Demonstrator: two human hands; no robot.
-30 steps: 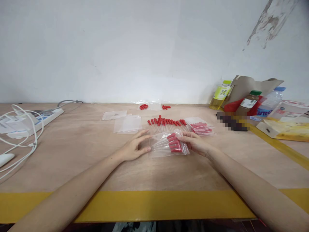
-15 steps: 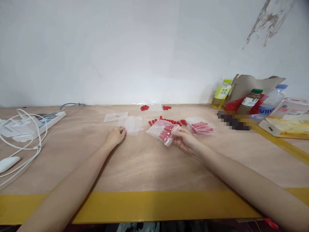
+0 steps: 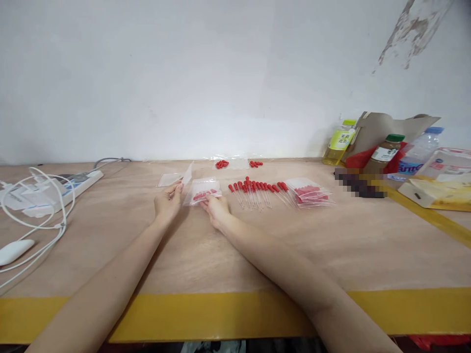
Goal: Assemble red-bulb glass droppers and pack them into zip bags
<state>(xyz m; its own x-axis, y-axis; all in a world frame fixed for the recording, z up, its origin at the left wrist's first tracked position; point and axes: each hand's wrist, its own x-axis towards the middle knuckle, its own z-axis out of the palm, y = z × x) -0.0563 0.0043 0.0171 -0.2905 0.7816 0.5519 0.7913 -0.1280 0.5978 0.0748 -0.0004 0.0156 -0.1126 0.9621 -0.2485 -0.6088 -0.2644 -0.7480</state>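
Note:
My left hand (image 3: 168, 200) pinches a clear plastic bag (image 3: 187, 172) and holds it upright, tilted off the table. Just right of it, my right hand (image 3: 217, 210) has its fingers closed on the near edge of a clear bag of red rubber bulbs (image 3: 204, 194), over the spot where loose flat bags lay. Further right, several glass droppers (image 3: 253, 189) with red bulbs lie side by side, tubes toward me. Beyond them is a stack of filled bags (image 3: 311, 193) showing red bulbs. Another flat clear bag (image 3: 168, 180) lies behind my left hand.
Loose red bulbs (image 3: 222, 164) lie on clear plastic by the wall. At left are a white power strip (image 3: 79, 186) and coiled white cables (image 3: 59, 225). Bottles (image 3: 384, 153), a paper bag (image 3: 399, 130) and packages (image 3: 437, 193) stand at right. Yellow tape (image 3: 221, 316) lines the front edge.
My right hand has moved left with the filled bag, from before the droppers to the loose bags. My left hand has lifted a clear bag from the table. The droppers are uncovered now.

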